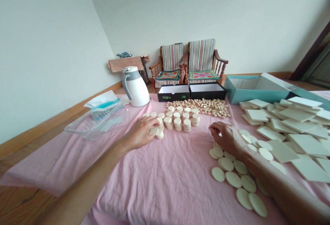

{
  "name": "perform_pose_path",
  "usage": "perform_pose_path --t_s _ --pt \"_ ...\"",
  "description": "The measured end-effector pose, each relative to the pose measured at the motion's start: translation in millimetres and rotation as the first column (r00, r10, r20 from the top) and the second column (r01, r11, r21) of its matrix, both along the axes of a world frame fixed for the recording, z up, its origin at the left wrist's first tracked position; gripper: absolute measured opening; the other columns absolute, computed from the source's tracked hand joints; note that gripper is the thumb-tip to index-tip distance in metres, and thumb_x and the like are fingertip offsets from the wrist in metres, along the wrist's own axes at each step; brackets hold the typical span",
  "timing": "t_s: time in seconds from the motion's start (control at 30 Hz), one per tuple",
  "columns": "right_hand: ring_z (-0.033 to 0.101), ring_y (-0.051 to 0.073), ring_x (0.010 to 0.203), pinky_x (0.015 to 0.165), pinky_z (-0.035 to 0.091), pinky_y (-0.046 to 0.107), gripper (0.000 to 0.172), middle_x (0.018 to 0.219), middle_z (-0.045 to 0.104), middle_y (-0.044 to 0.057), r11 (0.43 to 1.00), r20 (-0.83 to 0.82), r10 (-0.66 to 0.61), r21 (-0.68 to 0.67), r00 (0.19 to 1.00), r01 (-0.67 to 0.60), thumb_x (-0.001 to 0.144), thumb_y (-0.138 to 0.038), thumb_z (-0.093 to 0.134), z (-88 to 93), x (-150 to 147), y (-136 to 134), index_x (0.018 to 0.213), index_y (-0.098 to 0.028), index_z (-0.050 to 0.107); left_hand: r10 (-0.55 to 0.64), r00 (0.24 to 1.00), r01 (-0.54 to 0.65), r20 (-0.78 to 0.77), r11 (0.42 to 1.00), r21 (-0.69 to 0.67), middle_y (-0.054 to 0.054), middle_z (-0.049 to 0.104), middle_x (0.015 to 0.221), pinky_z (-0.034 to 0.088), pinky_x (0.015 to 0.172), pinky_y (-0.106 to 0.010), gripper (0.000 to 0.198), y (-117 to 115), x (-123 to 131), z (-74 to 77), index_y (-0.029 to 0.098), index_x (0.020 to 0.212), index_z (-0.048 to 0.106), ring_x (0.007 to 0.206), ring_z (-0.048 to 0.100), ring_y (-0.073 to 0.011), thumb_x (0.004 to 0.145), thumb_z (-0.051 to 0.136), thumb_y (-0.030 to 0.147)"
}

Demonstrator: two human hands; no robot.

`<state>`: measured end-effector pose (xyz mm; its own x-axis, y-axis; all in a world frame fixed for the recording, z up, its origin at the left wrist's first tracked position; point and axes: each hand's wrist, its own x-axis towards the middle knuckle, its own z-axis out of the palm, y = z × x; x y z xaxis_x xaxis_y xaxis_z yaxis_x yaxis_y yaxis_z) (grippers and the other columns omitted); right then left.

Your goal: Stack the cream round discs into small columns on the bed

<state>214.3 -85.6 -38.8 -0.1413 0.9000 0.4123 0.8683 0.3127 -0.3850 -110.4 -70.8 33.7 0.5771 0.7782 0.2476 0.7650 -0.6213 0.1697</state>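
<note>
Two hands: both reach over a table covered with a pink cloth point(165, 183).
Left hand point(141, 134): it lies palm down, with the fingers curved over the nearest low stacks of small discs point(177, 120) and touching them. The thumb is hidden, so I cannot tell if the stack is really pinched.
Right hand point(224, 136): the fingertips are drawn near each other at the far edge of the wide discs point(233, 178). Something pale shows there, but I cannot tell if a disc is held.
Small discs: cream, in short columns in the middle of the cloth, close together.
Wide discs: thin, lying flat and partly overlapping, under and beside the right forearm.
Handling: the discs look light, stiff and smooth. A column probably topples easily, so it is best taken at its sides, low down. A flat disc is better lifted by its rim.
Around: square tiles point(296, 139) lie to the right and pellets point(203, 106) behind the stacks. Further back stand black boxes point(192, 92), a teal box point(247, 90), a white jug point(135, 87) and a plastic tray point(95, 120).
</note>
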Motion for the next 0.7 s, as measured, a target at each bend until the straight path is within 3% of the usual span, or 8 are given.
perform_pose_path --t_s 0.3,0.7 --pt "0.054 0.015 0.062 0.061 0.038 0.025 0.022 0.069 0.061 0.003 0.999 0.013 0.035 0.004 0.999 -0.035 0.082 -0.02 0.041 -3.2 2 3 0.075 -0.019 0.061 -0.034 0.996 0.034 -0.079 0.999 -0.01 -0.001 0.062 0.102 0.034 0.088 -0.033 0.034 4 7 -9.4 0.024 0.102 0.057 0.102 0.052 -0.0207 0.071 0.054 0.009" --pt "0.054 0.014 0.06 0.06 0.038 0.025 0.02 0.067 0.061 0.002 0.999 0.02 0.046 0.007 0.999 -0.046 0.081 -0.021 0.042 -7.5 3 5 0.073 -0.019 0.06 0.077 0.99 -0.069 -0.114 0.995 0.076 -0.003 0.062 0.108 0.028 0.087 -0.037 0.04 6 8 -18.2 0.026 0.109 0.055 0.103 0.051 -0.0247 0.07 0.065 0.021"
